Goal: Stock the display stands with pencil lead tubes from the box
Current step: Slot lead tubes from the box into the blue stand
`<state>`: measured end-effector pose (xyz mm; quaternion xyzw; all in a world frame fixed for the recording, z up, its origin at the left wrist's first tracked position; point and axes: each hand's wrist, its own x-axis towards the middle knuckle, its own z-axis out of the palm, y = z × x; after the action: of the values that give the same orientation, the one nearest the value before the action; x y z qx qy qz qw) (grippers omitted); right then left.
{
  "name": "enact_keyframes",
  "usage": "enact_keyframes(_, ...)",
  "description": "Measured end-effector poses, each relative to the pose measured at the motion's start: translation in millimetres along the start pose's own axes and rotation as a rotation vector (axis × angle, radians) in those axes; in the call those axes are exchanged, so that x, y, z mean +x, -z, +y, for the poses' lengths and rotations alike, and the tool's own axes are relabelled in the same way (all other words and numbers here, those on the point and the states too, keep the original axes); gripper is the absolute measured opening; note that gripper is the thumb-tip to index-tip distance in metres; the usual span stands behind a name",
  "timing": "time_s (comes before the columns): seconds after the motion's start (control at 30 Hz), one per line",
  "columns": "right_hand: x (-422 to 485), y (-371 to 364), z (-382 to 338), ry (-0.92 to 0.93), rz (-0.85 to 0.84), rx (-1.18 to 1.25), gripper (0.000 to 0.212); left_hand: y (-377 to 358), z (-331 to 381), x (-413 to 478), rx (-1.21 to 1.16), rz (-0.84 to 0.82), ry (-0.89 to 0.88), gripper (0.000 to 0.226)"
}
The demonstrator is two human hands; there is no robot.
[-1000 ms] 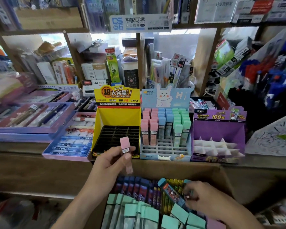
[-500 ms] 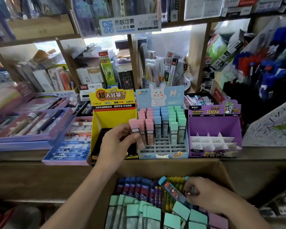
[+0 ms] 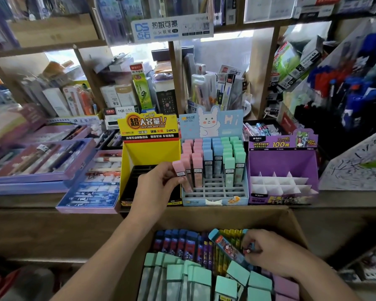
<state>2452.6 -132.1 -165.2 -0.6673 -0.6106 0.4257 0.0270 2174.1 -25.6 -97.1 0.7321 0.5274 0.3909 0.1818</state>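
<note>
My left hand (image 3: 159, 183) pinches a pink-capped lead tube (image 3: 181, 173), tilted, its lower end at the front left slots of the light-blue rabbit display stand (image 3: 214, 197). That stand holds rows of pink, blue and green tubes. My right hand (image 3: 267, 252) is down in the cardboard box (image 3: 295, 227), fingers curled on a blue-capped tube with a red picture (image 3: 225, 246). The box holds several green-capped, dark blue, yellow and purple tubes. A yellow stand (image 3: 149, 153) with a black grid and a purple stand (image 3: 282, 161) with white dividers flank the blue one; both show no tubes.
Purple trays of pens (image 3: 41, 161) and a blue tray (image 3: 93, 190) lie left on the wooden counter (image 3: 345, 198). Shelves behind are crowded with stationery boxes. A rack of blue and red pens (image 3: 356, 88) leans at the right.
My left hand has carried the pink tube up from the box to the front left of the blue stand. The right hand has stayed in the box on the picture tube.
</note>
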Motion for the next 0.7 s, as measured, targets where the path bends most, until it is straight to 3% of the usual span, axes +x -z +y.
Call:
enact_keyframes(0.27, 1, -2, 0, -0.01, 0.003, -0.004, 0.015, -8, 1, -1, 0.201, -0.03, -0.085, 0.005)
enact_keyframes(0.47, 0, -2, -2, -0.005, 0.015, -0.006, 0.016, -7, -1, -7, 0.1, -0.039, -0.066, 0.004)
enact_keyframes(0.6, -4, -3, -3, 0.013, 0.042, -0.032, 0.013, -3, 0, -15, 0.068, 0.012, 0.037, 0.022)
enact_keyframes(0.7, -5, -4, -5, 0.037, 0.083, -0.04, 0.01, 6, 7, -37, 0.06, 0.048, 0.054, 0.022)
